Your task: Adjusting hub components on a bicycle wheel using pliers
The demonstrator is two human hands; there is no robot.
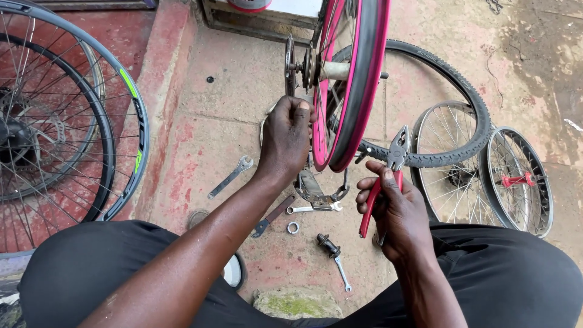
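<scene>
A big dark-rimmed wheel with green marks (73, 121) leans at the far left, the largest thing here. A loose black tyre (449, 91) lies on the pavement to the right, looping around a spoked silver wheel (452, 176), with a smaller wheel with a red hub (519, 179) just beside it. Between the person's knees stands the pink-rimmed wheel (352, 79), upright and edge-on. The left hand (285, 143) is curled against its left side near the hub, fingers closed on something I cannot make out. The right hand (392, 209) sits lower and to the right of the rim, clear of it, wrapped around red-handled pliers (385, 182) whose nose points up toward the tyre. On the ground beneath the hands lie an open-ended spanner (231, 177), a flat dark-tipped tool (273, 215), a shiny wrench (313, 208), a nut (293, 228) and a small spanner (341, 270).
</scene>
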